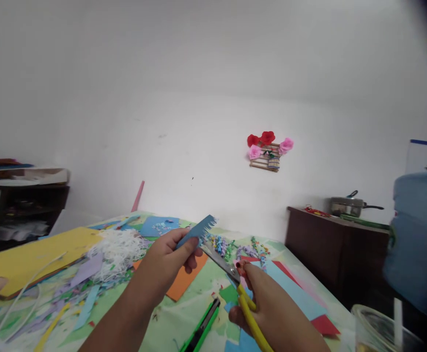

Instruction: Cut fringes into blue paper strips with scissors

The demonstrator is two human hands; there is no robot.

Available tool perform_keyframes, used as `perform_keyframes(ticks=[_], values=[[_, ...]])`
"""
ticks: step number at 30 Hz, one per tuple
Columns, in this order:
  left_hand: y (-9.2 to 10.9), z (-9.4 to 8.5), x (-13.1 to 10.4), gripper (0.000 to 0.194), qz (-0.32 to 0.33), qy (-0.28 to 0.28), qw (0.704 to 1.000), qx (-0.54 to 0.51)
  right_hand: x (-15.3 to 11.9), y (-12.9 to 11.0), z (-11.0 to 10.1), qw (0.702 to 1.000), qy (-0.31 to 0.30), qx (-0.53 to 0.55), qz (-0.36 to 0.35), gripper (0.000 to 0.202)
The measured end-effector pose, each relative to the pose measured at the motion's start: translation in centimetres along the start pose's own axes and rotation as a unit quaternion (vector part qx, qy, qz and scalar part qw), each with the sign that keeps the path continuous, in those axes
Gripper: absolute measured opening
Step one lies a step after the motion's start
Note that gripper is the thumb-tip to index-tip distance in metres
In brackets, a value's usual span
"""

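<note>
My left hand (pixel 179 249) pinches a blue paper strip (pixel 199 231) between thumb and fingers, tilted up to the right. Along its right-hand edge the strip is cut into a fine fringe. My right hand (pixel 261 293) is closed round the yellow handles of a pair of scissors (pixel 217 259), whose blades point up and left toward the fringed edge. Whether the blade tips touch the paper I cannot tell. Below the hands lies a green box cutter (pixel 202 326). An orange paper sheet (pixel 187 278) is partly hidden behind my left hand.
Yellow card sheets (pixel 48 252) and a heap of white paper shreds (pixel 120 249) lie on the left. Curled paper strips (pixel 228 247) sit behind the scissors, light blue sheets (pixel 290 283) to the right. A plastic cup with a straw (pixel 374 327) stands at the front right corner.
</note>
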State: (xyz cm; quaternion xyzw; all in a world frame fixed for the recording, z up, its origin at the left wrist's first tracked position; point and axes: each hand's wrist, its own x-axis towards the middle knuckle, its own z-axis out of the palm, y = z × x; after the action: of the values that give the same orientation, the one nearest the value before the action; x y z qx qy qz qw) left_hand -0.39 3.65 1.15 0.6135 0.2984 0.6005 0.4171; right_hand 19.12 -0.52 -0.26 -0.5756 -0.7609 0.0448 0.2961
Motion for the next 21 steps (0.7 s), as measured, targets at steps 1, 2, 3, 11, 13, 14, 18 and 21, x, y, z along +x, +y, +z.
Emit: perform_keyframes(ticks=[1,2,3,11,13,14,18,21], values=[[0.0,0.0,0.0,0.020,-0.002,0.005,1.000,-0.007,0.0,0.0,0.0,1.000,-0.001,0.003,0.001,0.032],[0.1,0.1,0.0,0.019,-0.004,0.007,1.000,-0.014,0.0,-0.1,0.0,1.000,-0.002,0.006,-0.001,0.032],[0.1,0.1,0.0,0.019,-0.007,0.007,1.000,-0.022,0.0,-0.1,-0.1,1.000,-0.003,0.008,-0.002,0.032],[-0.4,0.7,0.1,0.020,-0.008,-0.020,0.998,-0.063,0.1,-0.1,-0.2,1.000,-0.003,0.002,0.006,0.030],[-0.4,0.9,0.1,0.019,-0.011,-0.019,0.998,-0.061,0.2,0.1,-0.1,1.000,-0.003,-0.007,0.009,0.025],[-0.5,1.0,0.1,0.017,-0.013,-0.017,0.998,-0.057,0.3,0.2,0.0,1.000,-0.004,-0.011,0.011,0.023],[-0.5,1.1,0.1,0.010,-0.010,-0.005,1.000,-0.023,0.5,0.4,0.1,1.000,-0.009,-0.019,0.022,0.027],[-0.4,1.2,0.0,0.011,-0.006,0.011,1.000,0.008,0.5,0.5,0.2,1.000,-0.016,-0.012,0.023,0.028]])
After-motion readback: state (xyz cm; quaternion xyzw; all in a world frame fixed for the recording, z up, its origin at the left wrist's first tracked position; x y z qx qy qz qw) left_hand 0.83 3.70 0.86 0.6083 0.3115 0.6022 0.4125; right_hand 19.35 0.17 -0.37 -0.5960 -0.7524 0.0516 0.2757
